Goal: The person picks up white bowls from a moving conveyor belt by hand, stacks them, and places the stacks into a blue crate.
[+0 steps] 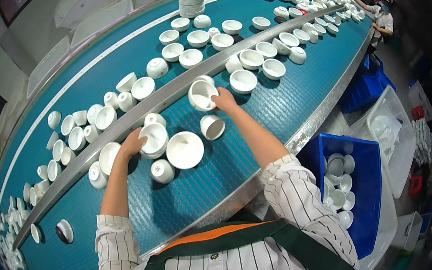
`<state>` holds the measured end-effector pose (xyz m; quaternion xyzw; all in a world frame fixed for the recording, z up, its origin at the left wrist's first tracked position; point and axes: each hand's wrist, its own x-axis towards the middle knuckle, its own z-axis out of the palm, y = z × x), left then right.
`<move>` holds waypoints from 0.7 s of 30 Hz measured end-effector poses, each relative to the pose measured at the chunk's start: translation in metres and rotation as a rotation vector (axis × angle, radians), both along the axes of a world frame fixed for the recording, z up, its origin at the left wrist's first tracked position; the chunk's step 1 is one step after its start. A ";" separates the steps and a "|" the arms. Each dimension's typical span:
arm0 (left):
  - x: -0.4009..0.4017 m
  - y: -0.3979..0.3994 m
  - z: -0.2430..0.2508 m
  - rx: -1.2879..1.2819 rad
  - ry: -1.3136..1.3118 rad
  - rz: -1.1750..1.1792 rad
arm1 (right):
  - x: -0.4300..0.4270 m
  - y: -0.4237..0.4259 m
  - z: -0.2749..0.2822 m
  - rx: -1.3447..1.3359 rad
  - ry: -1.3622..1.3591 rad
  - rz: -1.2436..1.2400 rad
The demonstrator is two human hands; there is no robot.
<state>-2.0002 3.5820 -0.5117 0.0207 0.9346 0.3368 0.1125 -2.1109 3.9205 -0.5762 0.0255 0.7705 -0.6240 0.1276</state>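
My left hand [133, 143] grips a small stack of white bowls [155, 138] by its rim, low over the teal conveyor belt [239, 146]. In my right hand [224, 100] is a white bowl [201, 95], tilted so that its inside faces me. A larger white bowl [185, 150] stands upright between my hands, near a white cup [212, 127] on its side. An overturned cup [163, 171] sits just below the stack. Beside my left forearm lean another bowl [108, 157] and a tipped cup [98, 175], partly hidden by the arm.
A metal divider rail [172, 90] runs along the belt, with many bowls on both sides. A stack of white plates [192, 3] stands at the far side. Right of me, a blue crate [371, 196] holds bowls and cups. A masked co-worker [381, 21] reaches over the belt's far end.
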 end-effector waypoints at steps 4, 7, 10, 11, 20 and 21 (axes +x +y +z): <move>-0.008 0.055 0.059 0.343 -0.221 0.170 | 0.000 0.088 0.021 -0.151 0.145 -0.520; -0.031 0.091 0.073 0.576 -0.179 0.085 | -0.009 0.148 0.006 0.343 0.265 -0.785; -0.056 0.128 0.058 0.651 -0.116 0.078 | 0.004 0.137 0.003 0.585 0.148 -0.813; -0.064 0.144 0.043 0.690 -0.033 0.077 | 0.009 0.130 -0.006 0.652 0.171 -0.811; -0.036 0.151 -0.027 0.269 0.135 -0.012 | 0.023 0.053 -0.010 -0.385 0.017 -0.636; -0.028 0.135 -0.032 0.397 0.052 0.010 | 0.019 0.039 0.001 -0.290 0.226 -0.643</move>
